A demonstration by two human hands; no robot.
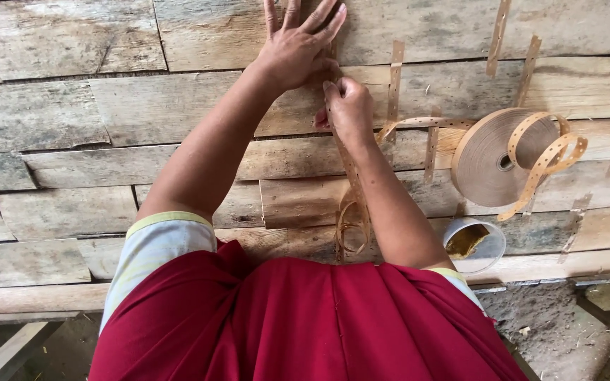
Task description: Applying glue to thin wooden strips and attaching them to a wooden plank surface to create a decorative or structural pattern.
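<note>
My left hand (298,42) lies flat with fingers spread on a strip of brown perforated tape (351,176) that runs down the wooden sheet (72,113). Just below it, my right hand (347,106) pinches the same strip between thumb and fingers. The strip's loose end curls into loops (351,226) near my body. A large roll of the same tape (492,159) lies flat to the right, with a loose length looping off its top.
Several short tape strips (395,77) are stuck across seams in the veneer sheets at the upper right. A small white cup (474,243) with brownish contents stands near the table's front edge. Bare ground shows at the lower right.
</note>
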